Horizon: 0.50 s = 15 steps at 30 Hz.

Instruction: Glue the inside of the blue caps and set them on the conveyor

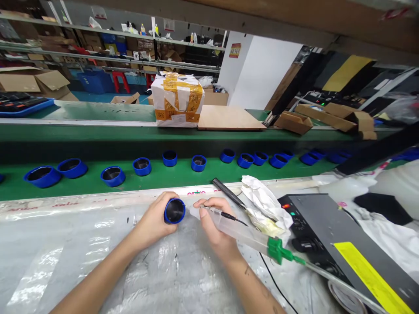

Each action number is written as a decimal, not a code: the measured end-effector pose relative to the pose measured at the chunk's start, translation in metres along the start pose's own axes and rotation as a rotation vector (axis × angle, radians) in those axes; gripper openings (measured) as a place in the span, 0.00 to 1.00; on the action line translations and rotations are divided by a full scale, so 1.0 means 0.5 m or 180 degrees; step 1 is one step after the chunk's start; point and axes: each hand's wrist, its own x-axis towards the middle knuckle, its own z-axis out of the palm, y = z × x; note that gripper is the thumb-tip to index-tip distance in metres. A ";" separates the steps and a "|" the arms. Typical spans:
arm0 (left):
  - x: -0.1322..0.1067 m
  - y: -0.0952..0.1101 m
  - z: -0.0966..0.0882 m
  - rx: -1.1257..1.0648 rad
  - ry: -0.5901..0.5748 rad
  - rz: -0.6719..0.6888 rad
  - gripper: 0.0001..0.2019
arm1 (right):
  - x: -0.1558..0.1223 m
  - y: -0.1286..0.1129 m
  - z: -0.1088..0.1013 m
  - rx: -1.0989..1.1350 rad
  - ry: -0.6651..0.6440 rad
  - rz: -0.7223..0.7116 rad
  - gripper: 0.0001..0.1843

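Note:
My left hand [153, 216] grips a blue cylindrical cup [174, 211] with a dark interior, its open end turned toward my right hand. My right hand [214, 223] holds a clear plastic dispensing syringe [240, 229] with a green end cap and a thin black tip. The tip points left and ends close to the cup's rim, with a small gap that I cannot judge exactly. A hose runs from the green cap toward the lower right. Both hands are above a clear plastic sheet [163, 266] covering the bench.
Several blue cups [142, 166] stand in a row on a green conveyor belt [157, 173] beyond the bench. Crumpled white tissue [265, 203] and a black-handled tool [228, 193] lie to the right. A grey control box [330, 237] sits at the right. A taped carton [177, 100] stands farther back.

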 end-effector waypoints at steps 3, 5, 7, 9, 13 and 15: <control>0.001 -0.008 0.004 -0.0006 -0.0019 -0.0112 0.28 | -0.001 -0.003 -0.001 -0.0101 0.0048 -0.0013 0.03; 0.000 -0.010 0.006 0.0030 0.0029 -0.0091 0.28 | -0.001 -0.007 -0.001 -0.0143 0.0017 -0.0026 0.04; -0.001 -0.009 0.007 0.0061 0.0067 -0.0059 0.27 | 0.000 -0.012 0.000 -0.0171 -0.0011 -0.0051 0.05; -0.001 -0.007 0.007 0.0085 0.0078 -0.0060 0.27 | 0.001 -0.015 0.001 -0.0196 -0.0004 -0.0078 0.06; -0.001 -0.004 0.007 0.0139 0.0112 -0.0061 0.27 | 0.004 -0.021 0.000 -0.0211 -0.0018 -0.0097 0.06; -0.001 -0.003 0.006 0.0141 0.0113 -0.0052 0.27 | 0.004 -0.023 0.000 -0.0214 -0.0023 -0.0101 0.06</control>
